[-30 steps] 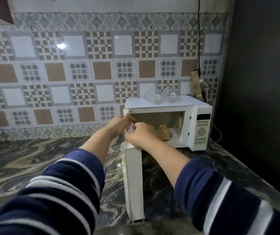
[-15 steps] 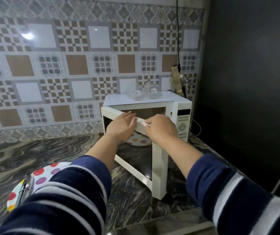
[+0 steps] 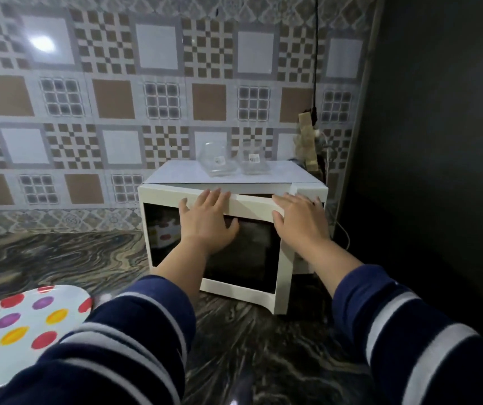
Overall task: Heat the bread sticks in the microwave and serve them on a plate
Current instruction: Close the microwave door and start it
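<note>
Both hands, the left hand (image 3: 208,220) and right hand (image 3: 298,220), are pressing flat, fingers spread and grasping nothing, swinging the previously wide-open door (image 3: 214,244) at frame centre nearly closed, so the bread sticks, unseen, are presumably inside the microwave (image 3: 307,185), ready for heating.

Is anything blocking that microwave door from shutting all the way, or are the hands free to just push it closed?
Nothing visible blocks it. The left hand and right hand lie flat on the microwave door, which is nearly shut, with only a narrow gap at its right edge. The two clear containers sit on top of the microwave, clear of the door's swing.
</note>
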Motion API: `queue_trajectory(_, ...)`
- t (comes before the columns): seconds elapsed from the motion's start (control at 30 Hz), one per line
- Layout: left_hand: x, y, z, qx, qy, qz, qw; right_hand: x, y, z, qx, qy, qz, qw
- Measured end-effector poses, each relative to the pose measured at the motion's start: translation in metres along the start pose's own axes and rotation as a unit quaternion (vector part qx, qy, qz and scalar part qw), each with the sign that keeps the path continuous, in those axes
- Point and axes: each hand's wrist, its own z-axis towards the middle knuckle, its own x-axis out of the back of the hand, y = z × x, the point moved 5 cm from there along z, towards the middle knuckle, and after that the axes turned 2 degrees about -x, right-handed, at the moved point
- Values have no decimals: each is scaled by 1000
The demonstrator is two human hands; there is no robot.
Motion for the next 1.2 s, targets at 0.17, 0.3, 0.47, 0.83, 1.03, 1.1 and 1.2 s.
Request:
queue_trajectory(0.17, -13, 15, 23, 46, 2, 49, 998, -15, 35, 34, -4, -5, -32, 999)
queue_trajectory(0.3, -20, 34, 49, 28, -24, 71, 997, -20, 56, 56, -43, -47, -15, 998)
queue_trajectory(0.47, -27, 43, 85, 7, -63, 81, 995, -29, 61, 87, -27, -86, -13, 996)
queue_trajectory(0.83, -33, 34, 110, -10, -62, 106, 992, -43, 62, 116, 25, -94, -17, 995)
queue_trajectory(1.03, -37, 34, 110, 1, -25, 118, 993, -47, 63, 113, 30, -52, -17, 998)
queue_trajectory(1.1, -38, 36, 110, 8, -19, 125, 992, -47, 62, 114, 31, -37, -24, 999)
queue_trajectory(1.2, -41, 39, 108, 20, 6, 120, 992, -49, 60, 112, 31, -2, -36, 999)
